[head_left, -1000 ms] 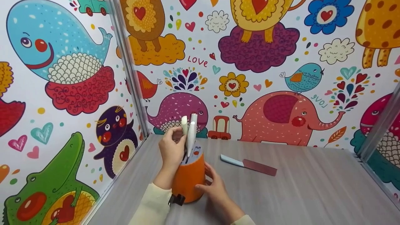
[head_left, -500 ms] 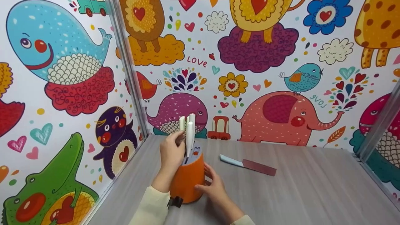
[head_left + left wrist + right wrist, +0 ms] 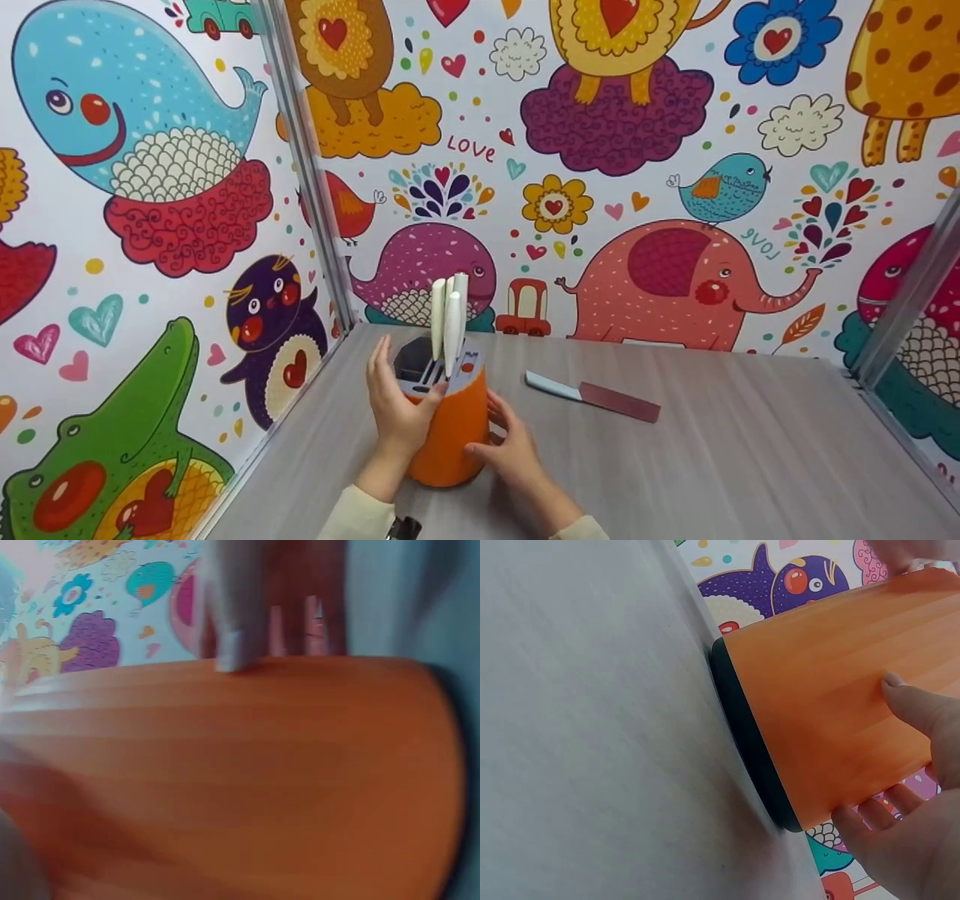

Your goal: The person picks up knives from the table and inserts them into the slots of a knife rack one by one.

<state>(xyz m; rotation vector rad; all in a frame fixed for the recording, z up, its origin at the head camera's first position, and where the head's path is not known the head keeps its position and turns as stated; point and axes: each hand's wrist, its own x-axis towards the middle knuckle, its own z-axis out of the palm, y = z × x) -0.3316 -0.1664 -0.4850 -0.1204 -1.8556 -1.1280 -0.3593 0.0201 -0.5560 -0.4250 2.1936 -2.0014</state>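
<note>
An orange knife block [image 3: 454, 435] with a grey slotted top stands upright on the table. Several white knife handles [image 3: 454, 322] rise in a bunch from its slots. My left hand [image 3: 397, 412] is at the block's left side, fingers extended up past the rim and thumb by the front edge of the top; no knife is in it. On the right side, my right hand [image 3: 514, 450] holds the block, thumb on the front and fingers around the far side, which the right wrist view also shows. The orange wall [image 3: 240, 765] fills most of the left wrist view.
To the right of the block lies a knife [image 3: 592, 394] with a pale blue handle and a broad reddish-brown blade. Walls with cartoon animals [image 3: 660, 277] enclose the grey wood-grain table [image 3: 712, 465] at the back and left.
My left hand has let go of a white knife handle and come down to the block's left side, its fingers spreading out. My right hand has stayed on the block.
</note>
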